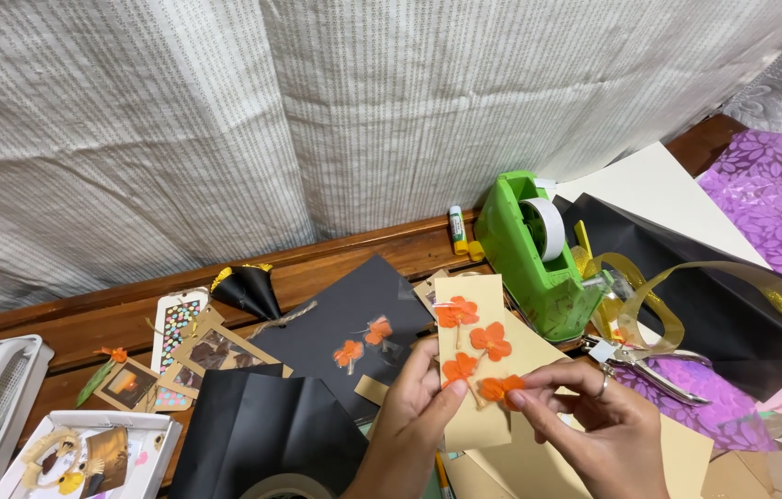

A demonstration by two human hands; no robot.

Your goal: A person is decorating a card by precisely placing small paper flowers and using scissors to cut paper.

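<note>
Four orange flowers [471, 339] sit on the tan strip [476, 370], and two more [363, 342] lie on one black sheet [345, 323]. There is one green tape dispenser [539, 259], one glue stick [457, 228] and one hole punch [650, 365].

Tan paper strip [476, 370], upright and slightly tilted, pinched between left hand [414, 416] and right hand [594, 420]; four pressed orange flowers [491, 340] down its face, lowest at the right fingertips [516, 399].

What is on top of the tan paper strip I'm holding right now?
Four pressed orange flowers lie on the tan paper strip. The right hand pinches the lowest one; the left hand holds the strip's edge. The strip's lower end is hidden by both hands.
</note>
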